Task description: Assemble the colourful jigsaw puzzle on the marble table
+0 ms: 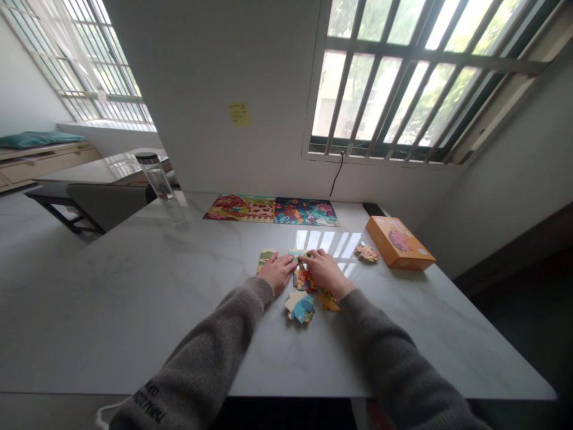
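On the surface (134, 298) my left hand (278, 272) lies flat and open, steadying the joined pieces (267, 255); my right hand (326, 272), fingers curled, meets a teal piece (297, 253), pinched or pressed I cannot tell; fitting it, I judge, needs tabs aligned first

Puzzle pieces (267, 257) partly hidden under left hand (278, 272) and right hand (326, 272); their picture not readable. Whether fingertips pinch piece or only press on it: cannot tell. Writing on yellow sticky note (239, 114) too small. Sleeve print (150, 405) cut off by bottom edge. Loose pieces (366, 253) beside orange box (400, 242) blur into one heap. Cable (336, 173): lower end hidden behind table (134, 286).
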Demonstrator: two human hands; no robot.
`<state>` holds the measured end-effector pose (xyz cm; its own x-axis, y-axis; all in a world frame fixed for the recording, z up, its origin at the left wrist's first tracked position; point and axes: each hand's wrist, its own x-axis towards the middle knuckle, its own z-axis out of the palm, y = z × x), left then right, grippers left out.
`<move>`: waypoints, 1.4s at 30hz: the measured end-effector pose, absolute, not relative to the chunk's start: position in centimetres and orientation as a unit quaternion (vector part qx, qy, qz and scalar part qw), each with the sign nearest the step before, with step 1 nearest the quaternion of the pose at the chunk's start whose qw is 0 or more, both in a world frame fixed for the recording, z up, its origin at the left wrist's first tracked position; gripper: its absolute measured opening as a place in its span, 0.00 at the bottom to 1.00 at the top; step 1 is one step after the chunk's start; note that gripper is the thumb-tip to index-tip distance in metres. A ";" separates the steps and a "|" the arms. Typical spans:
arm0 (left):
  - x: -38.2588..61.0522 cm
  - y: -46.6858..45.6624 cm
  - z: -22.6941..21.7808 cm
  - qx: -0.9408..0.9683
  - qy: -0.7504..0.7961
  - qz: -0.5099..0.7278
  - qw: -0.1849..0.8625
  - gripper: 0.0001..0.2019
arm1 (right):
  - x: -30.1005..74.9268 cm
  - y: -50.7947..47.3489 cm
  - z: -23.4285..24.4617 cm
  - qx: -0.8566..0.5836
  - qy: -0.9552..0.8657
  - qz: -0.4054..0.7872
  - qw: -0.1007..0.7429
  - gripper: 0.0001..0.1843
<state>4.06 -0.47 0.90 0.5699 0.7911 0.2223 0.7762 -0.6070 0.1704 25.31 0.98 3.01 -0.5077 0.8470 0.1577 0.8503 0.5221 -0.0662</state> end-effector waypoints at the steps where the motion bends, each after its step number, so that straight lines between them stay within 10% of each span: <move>1: 3.9 -0.4 1.0 0.885 0.444 0.140 0.026 0.22 | 25.2 0.8 2.9 -0.489 -0.868 -0.012 0.086 0.27; 24: -5.0 0.5 -0.4 0.800 0.597 0.057 0.010 0.26 | 22.8 -1.2 3.0 -0.506 -0.857 0.005 0.099 0.22; 35: -6.4 1.0 -1.0 0.797 0.566 0.207 -0.026 0.28 | 27.2 0.2 3.2 -0.494 -0.821 0.105 0.267 0.15; 42: -2.2 -1.0 0.4 0.860 0.401 0.316 0.002 0.22 | 29.5 -2.3 3.8 -0.471 -0.842 0.161 0.210 0.15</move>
